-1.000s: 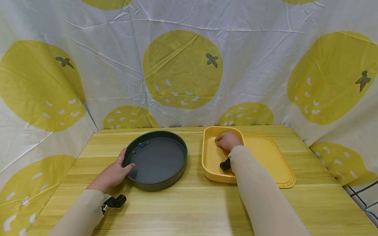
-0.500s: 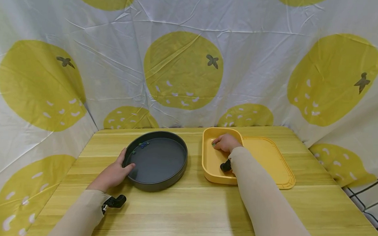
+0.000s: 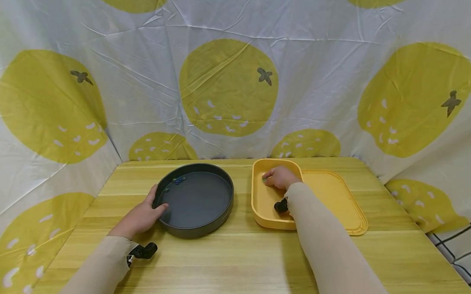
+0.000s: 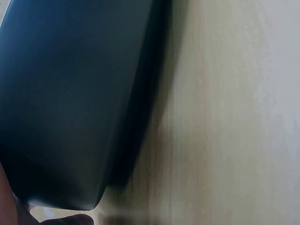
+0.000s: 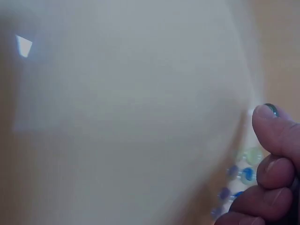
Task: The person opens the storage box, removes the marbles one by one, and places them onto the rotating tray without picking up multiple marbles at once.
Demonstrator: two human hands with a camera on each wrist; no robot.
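Sleeves: long beige sleeves enter from the near edge, a black wrist camera at the left cuff, another at the right.
Bench: light wood-grain bench under everything.
Left hand: left hand grips the near-left side of the pan, thumb over the rim, fingers along the outer wall.
Round pan: dark grey round pan, flat on the bench, left of the yellow box and apart from it.
Marbles in pan: blue marbles clustered against the far-left wall; a green one nearer the left hand.
Right hand: right hand reaches inside the box, thumb and finger pinching a greenish glass marble, mostly hidden by the thumb.
Yellow box: rounded yellow box, upright; more glass marbles, green and blue, just beside the curled fingers.
Lid: flat yellow lid right of the box; cannot tell whether edges overlap.
Backdrop: white cloth printed with yellow fruit.
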